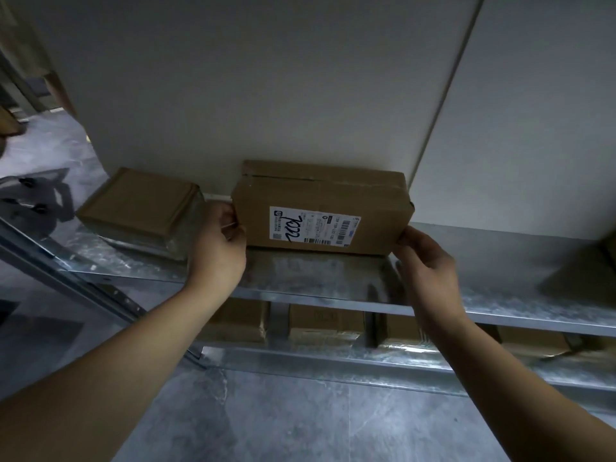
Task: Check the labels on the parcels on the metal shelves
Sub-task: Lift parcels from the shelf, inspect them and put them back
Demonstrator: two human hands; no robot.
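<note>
On the upper metal shelf [316,278], against the far wall [266,78], a long cardboard parcel [366,201] stands with its white label [313,225] facing near. The label bears barcodes and a black handwritten scrawl. The left hand [216,248] grips the parcel's left end, its fingers curled close together round the edge. The right hand [430,261] holds the near right corner, its thumb and bent fingertips pinching the cardboard. Left of it on the same shelf lies a second parcel [140,208], set apart. More parcels [325,323] sit in a row on the lower shelf [333,361].
</note>
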